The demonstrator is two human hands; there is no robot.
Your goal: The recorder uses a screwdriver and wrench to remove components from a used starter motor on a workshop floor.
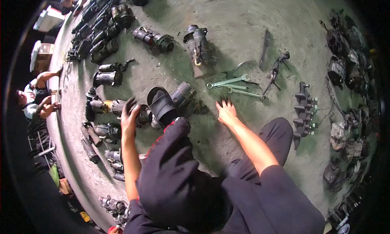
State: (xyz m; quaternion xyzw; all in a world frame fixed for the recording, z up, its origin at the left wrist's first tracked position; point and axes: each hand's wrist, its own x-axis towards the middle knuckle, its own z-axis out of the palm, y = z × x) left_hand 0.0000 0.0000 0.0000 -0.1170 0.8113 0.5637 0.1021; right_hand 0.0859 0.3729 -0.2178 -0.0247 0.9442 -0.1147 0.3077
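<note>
My left hand (131, 114) is raised beside a row of starter motors, its fingers apart and nothing seen in it. Closest to it is a starter motor with a yellowish body (107, 106), partly behind the hand. My right hand (226, 113) reaches down to the concrete floor with fingers spread, just short of several combination wrenches (229, 82). Between my hands, a grey metal cylinder (183, 94) lies next to my sandalled foot (163, 107). Further off are a larger starter motor (199, 49) and another one on its side (153, 39).
Right of the wrenches lie a dark flat bar tool (265, 49) and a thin dark tool (278, 71). A black finned part (302, 112) sits near my right knee. Greasy parts are heaped along the right (339, 71). Another person (38, 95) sits at the far left.
</note>
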